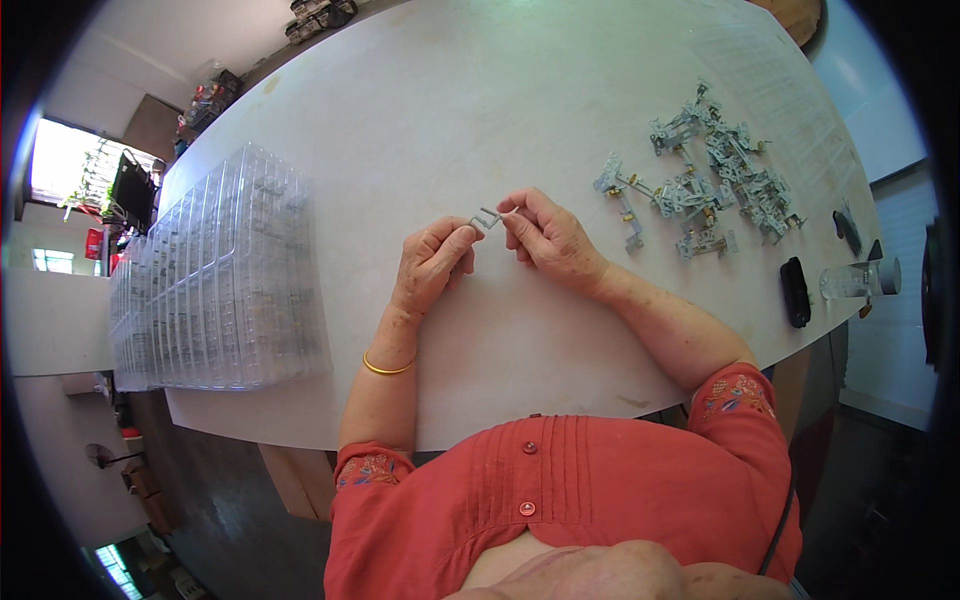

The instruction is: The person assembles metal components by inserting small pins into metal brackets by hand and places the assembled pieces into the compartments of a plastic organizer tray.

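Between my hands, above the middle of the white table [400,130], is a small bent grey metal bracket [485,219]. My left hand [436,262] pinches its left end between thumb and fingers. At its right end my right hand [548,238] is closed on it, thumb against forefinger. The bracket's fine details are too small to make out. To the right of my hands lies a loose pile of similar metal brackets [745,175], some with brass-coloured parts. A few pieces [628,205] lie apart at the pile's near left side.
A tall stack of clear plastic trays [215,290] with compartments, some holding parts, stands at the left. On the right edge are a black case [795,292], a clear bottle [850,280] lying beside it, and a small dark object [848,230].
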`<state>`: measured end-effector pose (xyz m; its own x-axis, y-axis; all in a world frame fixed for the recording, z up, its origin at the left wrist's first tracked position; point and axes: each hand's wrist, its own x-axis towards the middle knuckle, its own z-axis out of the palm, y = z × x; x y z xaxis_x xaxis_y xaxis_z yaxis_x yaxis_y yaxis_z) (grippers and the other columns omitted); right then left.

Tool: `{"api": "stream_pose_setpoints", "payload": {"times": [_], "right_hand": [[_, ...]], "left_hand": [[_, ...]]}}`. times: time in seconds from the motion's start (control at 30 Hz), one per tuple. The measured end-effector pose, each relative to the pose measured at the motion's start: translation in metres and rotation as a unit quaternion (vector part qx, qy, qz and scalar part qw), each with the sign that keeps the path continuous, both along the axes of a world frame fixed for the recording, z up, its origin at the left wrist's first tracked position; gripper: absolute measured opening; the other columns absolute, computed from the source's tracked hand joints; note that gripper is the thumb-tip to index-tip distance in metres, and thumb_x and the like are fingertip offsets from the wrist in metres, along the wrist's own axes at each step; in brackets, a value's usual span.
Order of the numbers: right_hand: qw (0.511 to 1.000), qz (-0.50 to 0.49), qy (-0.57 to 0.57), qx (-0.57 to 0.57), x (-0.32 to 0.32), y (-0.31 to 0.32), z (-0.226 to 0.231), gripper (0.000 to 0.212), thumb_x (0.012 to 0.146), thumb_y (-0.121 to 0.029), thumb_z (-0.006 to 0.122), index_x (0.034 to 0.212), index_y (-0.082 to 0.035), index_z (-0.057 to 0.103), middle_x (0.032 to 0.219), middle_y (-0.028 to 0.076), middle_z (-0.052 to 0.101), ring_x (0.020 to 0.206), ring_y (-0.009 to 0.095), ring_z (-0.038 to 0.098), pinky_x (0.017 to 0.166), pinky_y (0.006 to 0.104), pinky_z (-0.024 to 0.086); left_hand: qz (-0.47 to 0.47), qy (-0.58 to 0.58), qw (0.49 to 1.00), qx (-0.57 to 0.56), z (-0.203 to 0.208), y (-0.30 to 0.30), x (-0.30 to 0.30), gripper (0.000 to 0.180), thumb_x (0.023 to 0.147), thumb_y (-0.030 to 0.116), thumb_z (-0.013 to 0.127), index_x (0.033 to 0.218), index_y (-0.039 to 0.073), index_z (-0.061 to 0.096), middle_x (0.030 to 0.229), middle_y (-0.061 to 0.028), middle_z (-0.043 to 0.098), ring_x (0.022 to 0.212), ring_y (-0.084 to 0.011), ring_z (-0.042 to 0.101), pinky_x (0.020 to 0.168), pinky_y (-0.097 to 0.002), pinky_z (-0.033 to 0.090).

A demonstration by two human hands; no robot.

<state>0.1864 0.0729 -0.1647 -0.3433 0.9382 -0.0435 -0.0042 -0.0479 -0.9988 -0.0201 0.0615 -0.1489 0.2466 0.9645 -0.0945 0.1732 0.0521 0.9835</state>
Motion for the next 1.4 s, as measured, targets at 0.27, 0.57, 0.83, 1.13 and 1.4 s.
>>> {"api": "stream_pose_setpoints", "payload": {"times": [0.27,0.57,0.83,1.13,1.4], "right_hand": [[0.990,0.106,0.062,-0.073,0.007,0.012,-0.007,0.024,0.103,-0.014,0.044,0.120,-0.003,0.057,0.082,0.000,0.059,0.070,0.007,0.057,0.062,0.0231,0.051],[0.980,0.122,0.111,-0.109,0.008,0.016,-0.005,0.019,0.101,-0.018,0.050,0.107,-0.003,0.060,0.090,0.002,0.062,0.080,0.009,0.059,0.075,0.0262,0.051],[0.979,0.001,0.201,-0.029,0.004,0.011,-0.012,0.014,0.101,-0.017,0.052,0.102,-0.005,0.059,0.103,0.003,0.062,0.094,0.011,0.057,0.087,0.0285,0.048],[0.974,0.023,0.032,0.222,0.003,0.007,-0.008,0.008,0.096,-0.010,0.061,0.095,-0.003,0.060,0.109,0.004,0.060,0.101,0.013,0.056,0.091,0.0303,0.047],[0.983,0.046,0.173,0.050,0.005,0.011,-0.016,0.008,0.098,-0.010,0.058,0.101,-0.004,0.062,0.106,0.005,0.061,0.091,0.011,0.060,0.085,0.0273,0.050]], "left_hand": [[-0.021,0.014,1.000,-0.001,-0.001,-0.001,-0.001,0.026,0.099,0.025,0.054,0.094,0.003,0.068,0.060,0.0000,0.057,0.044,-0.0047,0.044,0.043,-0.0194,0.034],[-0.062,0.003,0.998,-0.011,-0.002,-0.002,-0.001,0.024,0.097,0.023,0.057,0.090,0.004,0.069,0.059,0.0008,0.057,0.046,-0.0046,0.044,0.043,-0.0215,0.035],[-0.064,-0.005,0.995,-0.078,0.006,-0.002,0.003,0.027,0.097,0.027,0.057,0.090,0.003,0.068,0.059,-0.0004,0.058,0.043,-0.0057,0.046,0.042,-0.0218,0.034],[-0.015,-0.051,0.992,-0.111,0.004,0.005,-0.003,0.032,0.098,0.032,0.054,0.090,0.003,0.067,0.059,-0.0029,0.061,0.039,-0.0074,0.048,0.038,-0.0201,0.031],[-0.072,-0.212,0.960,-0.167,-0.004,0.007,-0.009,0.038,0.102,0.031,0.046,0.104,-0.001,0.066,0.070,-0.0111,0.066,0.044,-0.0160,0.056,0.045,-0.0277,0.046]]}}
